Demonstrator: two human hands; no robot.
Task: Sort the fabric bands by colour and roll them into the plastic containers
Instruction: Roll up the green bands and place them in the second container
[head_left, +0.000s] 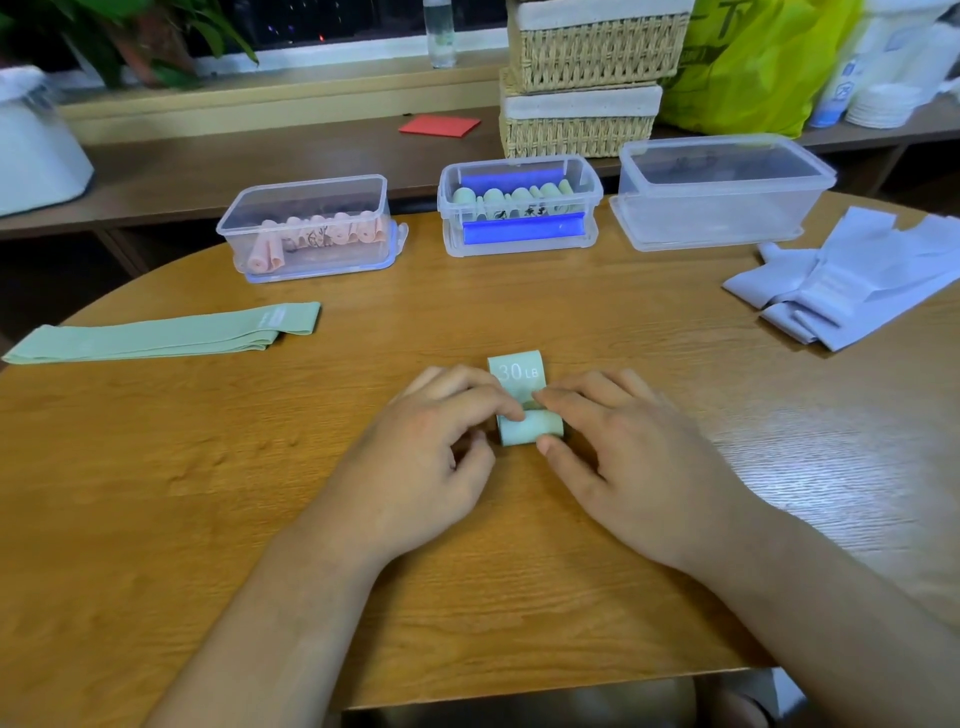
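A green band (524, 400), printed "30 LB", lies mostly rolled at the table's middle. My left hand (431, 457) pinches the roll's left end; my right hand (628, 457) pinches its right end. More green bands (161, 335) lie flat at the left. A heap of pale lavender bands (852, 280) sits at the right. Three clear containers stand at the back: the left one (306, 228) holds pink rolls, the middle one (519, 205), with blue clips, holds green rolls, and the right one (722, 192) looks empty.
The wooden table (260, 493) is round, its near edge just below my forearms. Behind it runs a bench with stacked wicker baskets (582, 78), a yellow-green bag (748, 62), a red card (439, 126), a bottle (440, 31) and a white bin (31, 145).
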